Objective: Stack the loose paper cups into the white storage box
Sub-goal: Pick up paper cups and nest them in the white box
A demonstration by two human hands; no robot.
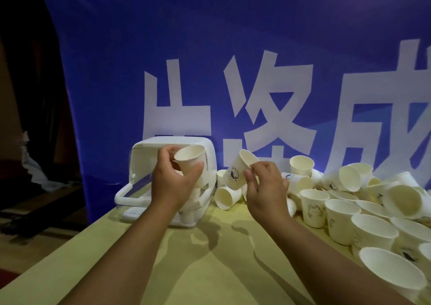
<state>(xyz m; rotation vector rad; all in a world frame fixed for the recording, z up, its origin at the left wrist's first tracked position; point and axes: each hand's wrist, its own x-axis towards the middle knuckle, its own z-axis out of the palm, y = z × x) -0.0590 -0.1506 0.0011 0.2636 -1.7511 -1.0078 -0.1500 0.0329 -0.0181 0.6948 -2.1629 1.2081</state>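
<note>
The white storage box (140,162) stands on the yellow table (210,258) with its lid raised. In front of the box my left hand (172,178) grips a white paper cup (189,159), tilted with its mouth up and to the right. To its right my right hand (265,185) pinches a second cup (238,170) with a blue print, tilted toward the first one. The two cups are apart. Several cups show through the box's clear front wall, under my left hand.
A heap of several loose cups (349,202) covers the table's right side, some upright, some on their sides. One cup (226,196) lies beside the box. A blue banner (233,59) hangs right behind the table. The table's left edge drops to dark floor.
</note>
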